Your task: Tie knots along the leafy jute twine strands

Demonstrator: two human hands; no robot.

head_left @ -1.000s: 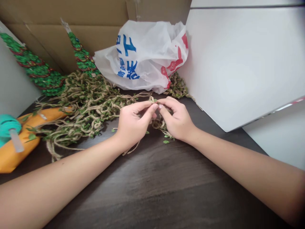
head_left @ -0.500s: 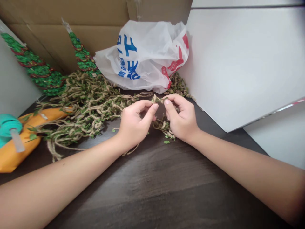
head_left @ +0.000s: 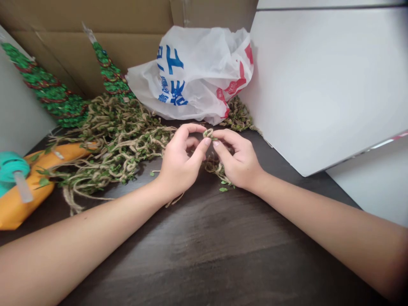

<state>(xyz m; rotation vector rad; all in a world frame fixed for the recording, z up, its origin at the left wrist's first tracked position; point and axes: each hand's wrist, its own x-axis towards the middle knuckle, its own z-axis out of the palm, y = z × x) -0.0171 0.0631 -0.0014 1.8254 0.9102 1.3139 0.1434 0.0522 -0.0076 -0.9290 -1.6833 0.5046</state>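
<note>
Between my fingertips a small loop of leafy twine stands up, tan cord with green bits along it. My left hand pinches it from the left with thumb and forefinger. From the right, my right hand grips the same twine, thumb and forefinger close to the left fingertips. Part of the leafy twine lies on the table under my hands, partly hidden by them. A large tangled heap of leafy twine spreads to the left of my left hand.
A white plastic bag with blue and red print rests behind my hands. Two green tinsel trees lean at the left, near an orange packet and a teal plastic item. A white panel stands right, cardboard behind the dark table.
My hands have come closer together. The stretch of twine between them is now bent into a small rounded loop, and my left forefinger has risen slightly.
</note>
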